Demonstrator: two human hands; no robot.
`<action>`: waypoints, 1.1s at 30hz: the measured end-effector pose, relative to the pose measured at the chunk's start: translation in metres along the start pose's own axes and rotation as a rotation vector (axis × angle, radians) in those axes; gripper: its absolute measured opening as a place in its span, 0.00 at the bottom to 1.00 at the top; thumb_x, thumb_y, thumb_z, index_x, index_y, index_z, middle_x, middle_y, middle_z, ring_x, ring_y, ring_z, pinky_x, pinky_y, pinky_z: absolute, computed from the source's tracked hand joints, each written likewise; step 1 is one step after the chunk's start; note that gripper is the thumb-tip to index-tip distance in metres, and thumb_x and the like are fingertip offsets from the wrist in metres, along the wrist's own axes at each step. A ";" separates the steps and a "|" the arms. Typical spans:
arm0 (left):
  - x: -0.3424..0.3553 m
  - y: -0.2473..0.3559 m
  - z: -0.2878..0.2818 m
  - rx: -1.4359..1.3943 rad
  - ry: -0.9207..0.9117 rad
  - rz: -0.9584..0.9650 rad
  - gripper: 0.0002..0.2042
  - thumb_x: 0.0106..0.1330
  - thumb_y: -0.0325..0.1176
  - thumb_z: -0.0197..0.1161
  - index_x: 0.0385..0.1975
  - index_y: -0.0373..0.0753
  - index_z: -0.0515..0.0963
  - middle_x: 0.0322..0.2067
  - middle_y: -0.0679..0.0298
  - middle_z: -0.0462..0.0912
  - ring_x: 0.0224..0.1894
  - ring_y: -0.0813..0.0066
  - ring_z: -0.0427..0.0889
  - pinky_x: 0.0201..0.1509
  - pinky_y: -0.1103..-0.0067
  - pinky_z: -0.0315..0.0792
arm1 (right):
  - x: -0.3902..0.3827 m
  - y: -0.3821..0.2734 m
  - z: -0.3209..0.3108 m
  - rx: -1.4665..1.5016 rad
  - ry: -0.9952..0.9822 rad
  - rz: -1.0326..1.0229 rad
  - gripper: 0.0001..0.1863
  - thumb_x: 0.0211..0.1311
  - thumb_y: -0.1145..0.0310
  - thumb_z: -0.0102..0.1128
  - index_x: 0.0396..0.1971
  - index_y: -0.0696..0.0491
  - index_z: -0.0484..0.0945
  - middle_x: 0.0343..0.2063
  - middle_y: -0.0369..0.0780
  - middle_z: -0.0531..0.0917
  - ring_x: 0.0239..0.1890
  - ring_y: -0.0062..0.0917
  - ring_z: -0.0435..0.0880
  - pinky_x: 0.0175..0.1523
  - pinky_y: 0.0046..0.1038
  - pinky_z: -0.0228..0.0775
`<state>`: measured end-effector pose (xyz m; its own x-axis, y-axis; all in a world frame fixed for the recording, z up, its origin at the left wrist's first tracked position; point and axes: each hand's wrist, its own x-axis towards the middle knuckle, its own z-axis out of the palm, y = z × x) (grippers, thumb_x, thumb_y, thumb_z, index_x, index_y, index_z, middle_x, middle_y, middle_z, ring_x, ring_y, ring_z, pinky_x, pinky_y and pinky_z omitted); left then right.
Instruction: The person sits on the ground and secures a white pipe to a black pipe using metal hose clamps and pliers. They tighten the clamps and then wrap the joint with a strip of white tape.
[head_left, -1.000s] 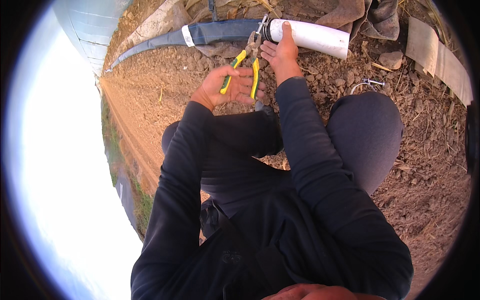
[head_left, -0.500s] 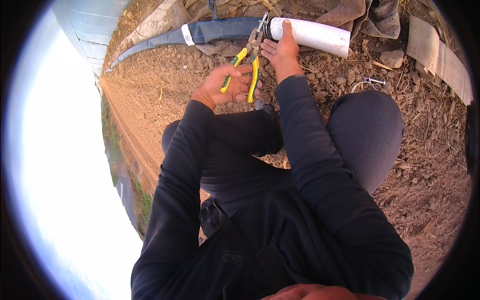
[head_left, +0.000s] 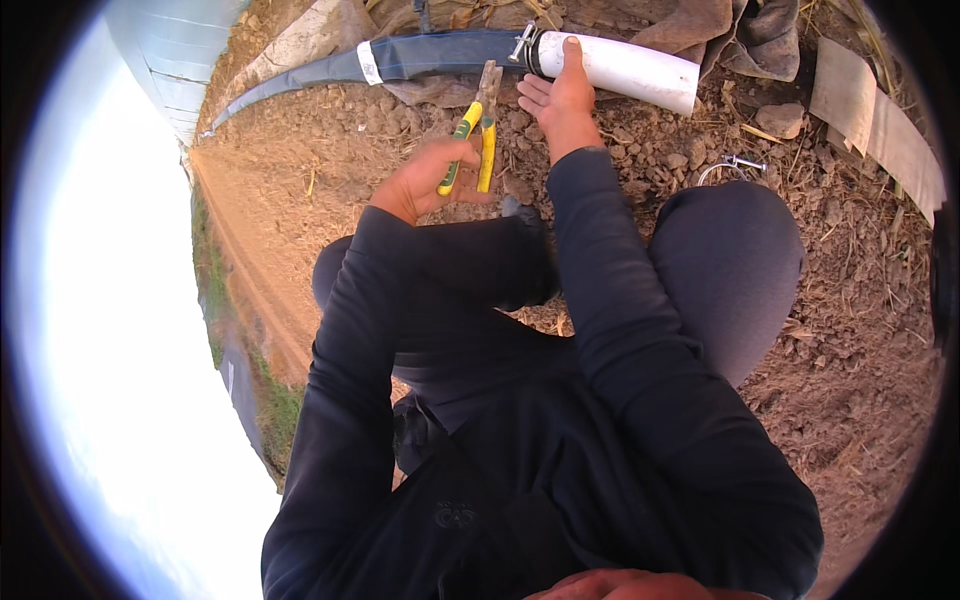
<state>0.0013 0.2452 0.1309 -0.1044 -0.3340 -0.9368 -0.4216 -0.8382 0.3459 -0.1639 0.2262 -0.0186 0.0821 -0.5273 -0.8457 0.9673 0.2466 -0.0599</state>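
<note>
My left hand (head_left: 432, 178) holds a pair of pliers (head_left: 488, 128) with yellow-and-green handles. Their jaws point away from me, and the handles are close together. My right hand (head_left: 568, 105) is at the near side of a white pipe (head_left: 640, 72), the thumb laid over it and the fingers stretched out toward the left. A flat blue hose (head_left: 435, 55) meets the pipe's left end. At that joint sits a metal hose clamp (head_left: 522, 45) with its bolt sticking up; the plier jaws are apart from it.
Another metal clamp (head_left: 735, 165) lies on the soil beyond my right knee (head_left: 730, 270). Grey-brown cloth (head_left: 755, 45) is bunched behind the pipe. A stone (head_left: 780, 120) and a pale bent strip (head_left: 880, 120) lie to the right. Plastic sheeting (head_left: 180, 60) stands at the far left.
The pliers have come away from the clamp, moving left, and their handles are closer together. My right hand stays at the pipe.
</note>
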 end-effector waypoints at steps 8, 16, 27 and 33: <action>0.012 0.008 -0.008 -0.165 -0.304 -0.042 0.35 0.65 0.38 0.58 0.72 0.28 0.62 0.59 0.38 0.79 0.61 0.38 0.81 0.64 0.50 0.78 | 0.005 0.003 0.000 0.025 0.049 -0.012 0.51 0.64 0.32 0.65 0.69 0.61 0.66 0.49 0.60 0.84 0.41 0.48 0.88 0.46 0.49 0.80; 0.023 0.004 -0.028 -0.266 -0.447 -0.037 0.34 0.67 0.39 0.57 0.72 0.28 0.62 0.61 0.34 0.77 0.60 0.33 0.81 0.62 0.49 0.79 | 0.004 0.003 -0.002 -0.001 -0.019 -0.014 0.55 0.64 0.30 0.63 0.75 0.58 0.57 0.57 0.63 0.79 0.53 0.55 0.85 0.60 0.53 0.76; 0.004 0.002 0.067 1.420 0.803 0.134 0.32 0.66 0.40 0.64 0.66 0.30 0.64 0.57 0.35 0.79 0.57 0.32 0.82 0.61 0.53 0.77 | 0.003 0.005 -0.001 -0.027 0.007 0.026 0.52 0.66 0.31 0.62 0.76 0.54 0.59 0.55 0.61 0.81 0.51 0.52 0.87 0.56 0.52 0.79; 0.000 0.008 0.015 0.263 0.224 -0.003 0.29 0.65 0.33 0.58 0.68 0.31 0.67 0.56 0.45 0.80 0.52 0.49 0.87 0.50 0.56 0.86 | 0.004 0.002 0.001 -0.019 0.027 -0.004 0.51 0.66 0.31 0.62 0.74 0.55 0.60 0.53 0.60 0.83 0.49 0.52 0.87 0.55 0.52 0.79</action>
<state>-0.0159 0.2455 0.1332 0.0852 -0.4424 -0.8928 -0.6424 -0.7093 0.2902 -0.1615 0.2239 -0.0219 0.0714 -0.5058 -0.8597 0.9628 0.2601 -0.0731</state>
